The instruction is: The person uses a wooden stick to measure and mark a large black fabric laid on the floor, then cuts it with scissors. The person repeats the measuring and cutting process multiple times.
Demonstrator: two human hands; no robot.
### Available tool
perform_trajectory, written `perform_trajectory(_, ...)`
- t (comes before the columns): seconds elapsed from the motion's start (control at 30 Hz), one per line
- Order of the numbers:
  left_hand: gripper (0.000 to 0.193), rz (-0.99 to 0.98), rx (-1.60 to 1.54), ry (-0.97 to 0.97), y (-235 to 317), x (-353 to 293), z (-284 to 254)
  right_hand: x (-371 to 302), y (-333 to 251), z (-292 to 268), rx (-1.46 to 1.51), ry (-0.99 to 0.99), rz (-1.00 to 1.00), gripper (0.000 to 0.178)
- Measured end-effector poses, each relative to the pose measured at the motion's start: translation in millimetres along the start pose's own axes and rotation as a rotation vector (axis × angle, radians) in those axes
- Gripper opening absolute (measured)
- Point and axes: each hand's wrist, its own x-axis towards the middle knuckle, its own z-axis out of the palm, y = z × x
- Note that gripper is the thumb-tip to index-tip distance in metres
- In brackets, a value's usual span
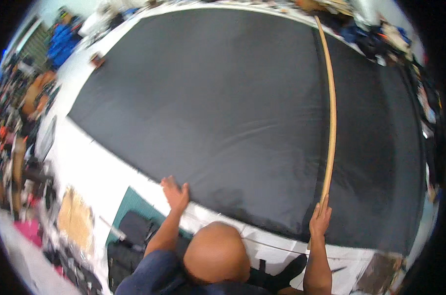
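A large sheet of smooth black material lies spread out in front of me, with faint creases near its middle. At its near edge, my left hand rests with thumb and fingers apart, holding nothing. Over to the right, my right hand grips the near end of a long, thin wooden batten. This batten lies across the sheet from the near edge to the far edge, and a dark line or fold runs along its left side.
White tiled floor borders the sheet. A black bag lies on a green mat at lower left. Clutter lines the left side, with a blue bundle farther back. More piled items sit at far right. A brown board lies at lower right.
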Motion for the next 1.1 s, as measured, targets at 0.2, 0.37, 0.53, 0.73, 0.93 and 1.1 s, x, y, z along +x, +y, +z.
perform_trajectory(0.2, 0.077, -0.069, 0.072, 0.031, -1.2, -38.1, -18.7, -44.0, -108.0, 51.1, -0.062, -0.217, -0.511, 0.047)
perform_trajectory(0.37, 0.07, -0.219, -0.327, -0.023, 17.8, -76.2, -34.3, -82.1, -144.6, 99.5, -0.14, -0.279, -0.981, 0.053)
perform_trajectory(0.53, 0.079, -0.596, -0.936, -0.05, 45.1, -99.5, -47.2, -134.9, -208.9, 98.0, -0.142, -0.592, -1.151, 0.053)
perform_trajectory(0.73, 0.071, -0.512, -0.515, 0.169, -91.7, -49.8, -18.9, -85.2, -224.5, 57.0, 0.045, -0.984, -1.196, 0.052)
perform_trajectory(0.93, 0.063, -0.506, -0.037, 0.101, -167.4, 16.2, -42.9, 60.7, -114.9, -98.6, -0.496, -0.88, -0.786, 0.044)
perform_trajectory(1.1, 0.06, 0.016, 0.176, 0.163, -89.3, 48.4, -51.8, 54.8, 54.2, -202.4, -0.48, -0.463, -0.377, 0.032)
